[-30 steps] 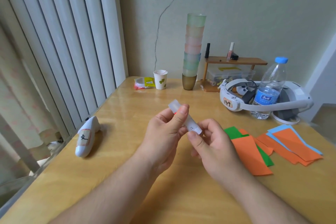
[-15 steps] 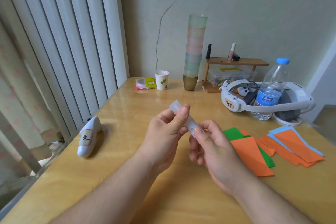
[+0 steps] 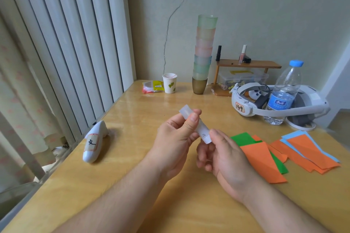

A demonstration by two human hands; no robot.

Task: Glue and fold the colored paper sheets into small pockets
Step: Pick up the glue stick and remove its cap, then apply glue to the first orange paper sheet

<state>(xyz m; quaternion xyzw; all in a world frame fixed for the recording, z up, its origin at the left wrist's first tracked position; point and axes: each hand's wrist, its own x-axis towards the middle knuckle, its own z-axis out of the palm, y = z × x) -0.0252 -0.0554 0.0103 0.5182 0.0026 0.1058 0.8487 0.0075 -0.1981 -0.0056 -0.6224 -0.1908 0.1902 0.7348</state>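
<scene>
Right hand slid to glue stick base.

I see a pale green wall with a long thin crack. White blinds hang on the left. The wooden table looks shiny in soft daylight.

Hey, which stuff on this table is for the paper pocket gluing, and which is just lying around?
For the job:
glue stick, held by left hand and right hand
colored paper sheets

Lying about:
water bottle
headset
stacked cups
paper cup
white controller
</scene>
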